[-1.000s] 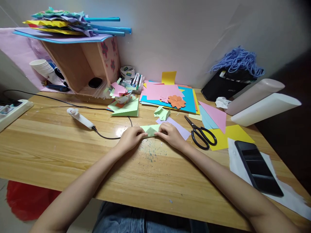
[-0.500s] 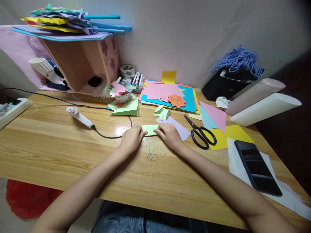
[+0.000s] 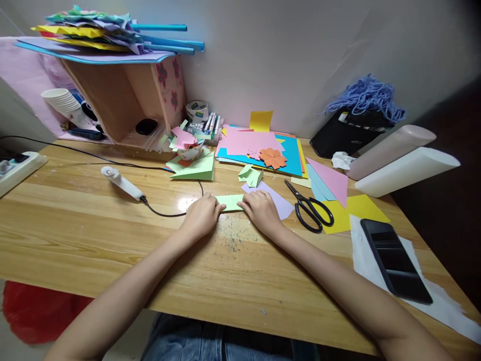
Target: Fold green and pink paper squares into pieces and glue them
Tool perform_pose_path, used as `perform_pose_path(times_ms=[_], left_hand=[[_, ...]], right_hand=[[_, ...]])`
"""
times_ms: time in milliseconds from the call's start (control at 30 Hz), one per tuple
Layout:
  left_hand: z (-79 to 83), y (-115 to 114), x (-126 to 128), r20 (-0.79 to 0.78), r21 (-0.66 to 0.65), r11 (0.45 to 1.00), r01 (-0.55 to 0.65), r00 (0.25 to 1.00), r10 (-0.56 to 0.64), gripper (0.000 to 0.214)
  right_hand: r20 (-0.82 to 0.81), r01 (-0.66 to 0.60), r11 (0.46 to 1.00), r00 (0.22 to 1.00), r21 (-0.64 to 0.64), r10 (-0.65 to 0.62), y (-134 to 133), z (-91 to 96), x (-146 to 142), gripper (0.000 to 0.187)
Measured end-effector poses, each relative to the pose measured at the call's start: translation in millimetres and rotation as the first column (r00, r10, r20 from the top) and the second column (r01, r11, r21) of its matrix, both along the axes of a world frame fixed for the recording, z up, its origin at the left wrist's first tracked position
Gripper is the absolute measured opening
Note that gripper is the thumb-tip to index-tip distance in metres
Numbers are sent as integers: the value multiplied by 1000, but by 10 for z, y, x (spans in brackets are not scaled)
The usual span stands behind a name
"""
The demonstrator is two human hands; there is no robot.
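A folded strip of light green paper (image 3: 230, 202) lies flat on the wooden table (image 3: 93, 225), with both my hands on its ends. My left hand (image 3: 203, 216) presses down on the strip's left end with curled fingers. My right hand (image 3: 262, 211) presses its right end the same way. A lilac sheet (image 3: 280, 200) lies partly under my right hand.
Black scissors (image 3: 311, 209) lie just right of my right hand, then yellow paper (image 3: 361, 210) and a black phone (image 3: 393, 260) on white paper. A corded white tool (image 3: 122, 183) lies to the left. Coloured sheets (image 3: 263, 145), a small green folded piece (image 3: 251, 175), markers and a wooden box (image 3: 124, 100) stand behind.
The green paper has gone from a raised fold to lying flat. Both hands shifted slightly and now press it down.
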State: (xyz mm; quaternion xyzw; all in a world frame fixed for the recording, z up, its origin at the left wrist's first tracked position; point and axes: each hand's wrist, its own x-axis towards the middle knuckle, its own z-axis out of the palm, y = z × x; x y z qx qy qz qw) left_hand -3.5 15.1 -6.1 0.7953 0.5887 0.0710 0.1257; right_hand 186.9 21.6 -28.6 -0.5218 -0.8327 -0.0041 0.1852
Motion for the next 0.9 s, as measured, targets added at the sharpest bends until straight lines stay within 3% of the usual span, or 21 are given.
perform_pose_path(times_ms=[200,500,733,900], left_hand=[[1,-4,25,-72,49,999,13,997,-10,37],[5,4,9,-39,90,996,-3,999,6,36],[-37,48,-75,269,64,997,35,962,-51,33],[-73,1,-14,370,29,999,41,928,-49,20]], right_hand=[[10,-28,999,1000,-18,28,-8,3,6,22],[37,-23,1000,999,-11,24,-7,-24,-12,19],[-83,-42,998,996,-48,38,-14,-38,18,21],[-196,-183,980,967,-82,164,-5,33,90,23]])
